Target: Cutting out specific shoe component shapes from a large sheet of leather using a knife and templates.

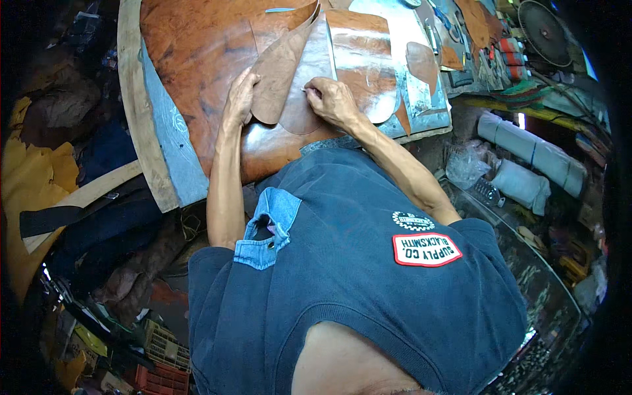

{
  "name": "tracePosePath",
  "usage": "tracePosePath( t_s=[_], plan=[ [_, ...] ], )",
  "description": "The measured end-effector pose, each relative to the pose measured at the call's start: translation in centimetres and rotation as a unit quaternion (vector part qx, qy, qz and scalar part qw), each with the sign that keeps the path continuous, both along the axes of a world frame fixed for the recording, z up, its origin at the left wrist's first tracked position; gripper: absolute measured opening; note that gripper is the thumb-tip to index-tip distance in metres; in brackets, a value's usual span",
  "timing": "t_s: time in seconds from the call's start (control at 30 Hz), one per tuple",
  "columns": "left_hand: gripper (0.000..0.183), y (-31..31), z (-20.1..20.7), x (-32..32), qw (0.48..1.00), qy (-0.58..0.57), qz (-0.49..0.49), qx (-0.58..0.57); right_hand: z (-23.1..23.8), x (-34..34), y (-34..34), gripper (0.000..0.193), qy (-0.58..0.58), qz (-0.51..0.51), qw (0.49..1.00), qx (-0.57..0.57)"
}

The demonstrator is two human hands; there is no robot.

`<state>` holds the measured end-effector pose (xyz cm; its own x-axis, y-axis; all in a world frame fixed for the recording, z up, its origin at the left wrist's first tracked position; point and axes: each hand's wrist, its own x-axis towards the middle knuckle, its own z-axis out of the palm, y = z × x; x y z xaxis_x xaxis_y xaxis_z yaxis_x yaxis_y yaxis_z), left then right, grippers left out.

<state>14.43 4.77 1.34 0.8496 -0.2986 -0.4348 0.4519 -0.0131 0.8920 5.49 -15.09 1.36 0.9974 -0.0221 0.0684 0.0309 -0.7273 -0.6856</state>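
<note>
A brown leather panel (284, 80) stands curled up from the worktable, its matte underside showing. My left hand (241, 99) grips the panel's left edge, with the thumb and part of the fingers hidden behind it. Just right of the panel, my right hand (331, 102) is closed in a pinch over the leather below. A small pale tip shows at its fingertips; its kind is too small to tell. Under both hands spreads a large glossy brown hide (191, 72). To the right lies a cut leather panel (361, 56) with rounded lower corners.
A smaller rounded leather piece (422, 62) and scissors (454, 31) lie farther right. Red-capped bottles (512, 58) and a black fan (544, 31) stand beyond. A wooden edge (137, 105) borders the table's left. Wrapped white rolls (532, 153) lie at right; a crate (168, 345) sits lower left.
</note>
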Motion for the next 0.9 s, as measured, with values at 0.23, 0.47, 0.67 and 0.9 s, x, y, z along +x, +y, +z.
tracePosePath(
  t_s=[0.23, 0.47, 0.67, 0.9],
  plan=[
    [0.036, -1.1, 0.0, -0.5, 0.997, -0.053, -0.043, -0.035, 1.1, 1.0, -2.5, 0.02, 0.018, -0.164, 0.983, 0.081],
    [0.064, -2.5, 2.0, -0.4, 0.906, -0.276, -0.093, 0.307, 1.8, -4.6, -12.7, 0.01, -0.006, -0.333, 0.624, 0.707],
    [0.071, -4.4, -1.8, 1.0, 0.824, -0.416, -0.089, 0.374, -1.7, -4.8, -19.3, 0.024, 0.025, -0.305, 0.848, 0.433],
    [0.06, -4.4, -5.8, 4.7, 0.969, -0.132, 0.054, 0.203, -0.3, -0.7, -16.4, 0.045, 0.13, -0.34, 0.928, -0.077]
  ],
)
